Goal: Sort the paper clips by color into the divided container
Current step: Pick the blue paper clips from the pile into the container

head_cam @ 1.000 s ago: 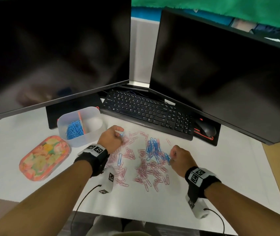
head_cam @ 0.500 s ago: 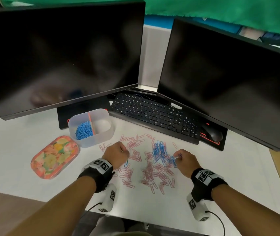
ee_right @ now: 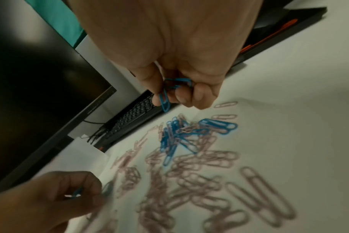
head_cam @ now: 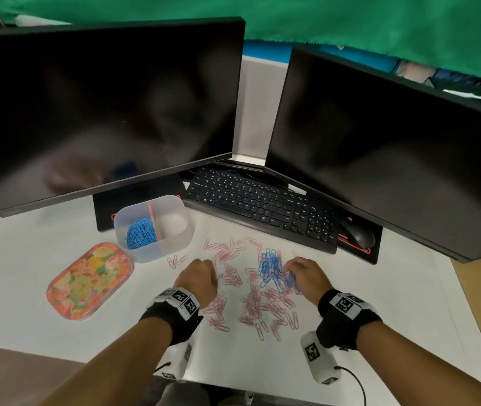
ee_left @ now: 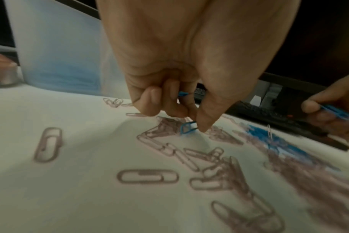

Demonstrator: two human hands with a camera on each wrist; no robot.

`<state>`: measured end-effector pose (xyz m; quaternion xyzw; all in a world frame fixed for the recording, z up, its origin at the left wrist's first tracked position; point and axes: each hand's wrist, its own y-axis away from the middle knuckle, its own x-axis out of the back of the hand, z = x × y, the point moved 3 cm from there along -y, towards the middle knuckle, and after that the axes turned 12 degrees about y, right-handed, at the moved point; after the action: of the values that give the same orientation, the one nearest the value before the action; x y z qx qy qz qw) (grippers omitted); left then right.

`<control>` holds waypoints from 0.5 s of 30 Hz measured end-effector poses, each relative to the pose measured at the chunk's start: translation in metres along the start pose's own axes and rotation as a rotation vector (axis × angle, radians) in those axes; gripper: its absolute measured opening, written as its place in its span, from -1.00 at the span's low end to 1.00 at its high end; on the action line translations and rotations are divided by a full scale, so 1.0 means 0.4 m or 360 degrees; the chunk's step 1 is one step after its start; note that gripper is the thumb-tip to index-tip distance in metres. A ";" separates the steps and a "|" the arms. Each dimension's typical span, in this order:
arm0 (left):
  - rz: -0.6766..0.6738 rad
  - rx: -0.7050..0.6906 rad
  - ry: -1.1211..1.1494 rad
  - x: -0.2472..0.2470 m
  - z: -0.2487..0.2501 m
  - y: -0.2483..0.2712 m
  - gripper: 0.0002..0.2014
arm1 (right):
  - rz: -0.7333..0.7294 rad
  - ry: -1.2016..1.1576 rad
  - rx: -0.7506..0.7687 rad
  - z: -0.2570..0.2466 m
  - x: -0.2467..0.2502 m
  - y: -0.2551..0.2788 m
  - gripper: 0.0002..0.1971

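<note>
A: What's different from a second ago?

B: The left hand (head_cam: pixel 199 278) was up by the translucent plastic divided container (head_cam: pixel 175 241), at its near right corner. It has since drawn back toward the person and now sits over the loose pink paper clips (head_cam: pixel 258 303) in front of the container. In the left wrist view its thumb and forefinger pinch a single blue paper clip (ee_left: pixel 187 127) that touches the white desk (head_cam: pixel 380 303), and a second bit of blue shows tucked deeper among the curled fingers.

A: And the right hand (head_cam: pixel 306 276)?

B: It has stayed at the right edge of the blue paper clip pile (head_cam: pixel 271 266), which lies right of the container, below the black keyboard (head_cam: pixel 262 202). Its fingers are curled around a small bunch of blue clips, one hanging down from the fingertips in the right wrist view.

A: So what does that mean for the sort?

B: I'd judge both hands are gathering blue. The container's left compartment already holds a heap of blue clips (head_cam: pixel 141 234); the right compartment, past the orange divider (head_cam: pixel 153 219), looks empty. No pink has been sorted yet, so there's a long way to go.

A: How are the hands posed?

B: Both palm-down and low over the desk, knuckles up. The floral oval lid (head_cam: pixel 88 281) lies left of the container, untouched.
</note>
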<state>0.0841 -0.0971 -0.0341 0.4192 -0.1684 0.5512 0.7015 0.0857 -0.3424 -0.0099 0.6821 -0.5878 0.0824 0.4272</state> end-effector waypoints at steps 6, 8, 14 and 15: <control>0.0201 0.0076 0.1065 0.118 -0.002 0.038 -0.79 | -0.0431 -0.0623 -0.0081 -0.139 -0.072 0.017 -0.75; 0.0228 0.0225 0.1553 0.171 -0.013 0.047 -0.71 | -0.0540 -0.0582 -0.0060 -0.199 -0.108 0.018 -0.76; 0.0449 0.0456 0.2242 0.322 -0.086 0.037 -0.76 | -0.0750 -0.0429 0.0028 -0.413 -0.212 0.008 -0.76; 0.0473 0.0471 0.2228 0.340 -0.096 0.034 -0.77 | -0.0759 -0.0410 0.0054 -0.449 -0.227 0.005 -0.76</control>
<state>0.1087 0.0191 0.0436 0.0317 0.3406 0.7965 0.4986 0.1270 -0.1538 0.0466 0.8133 -0.4584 -0.0981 0.3447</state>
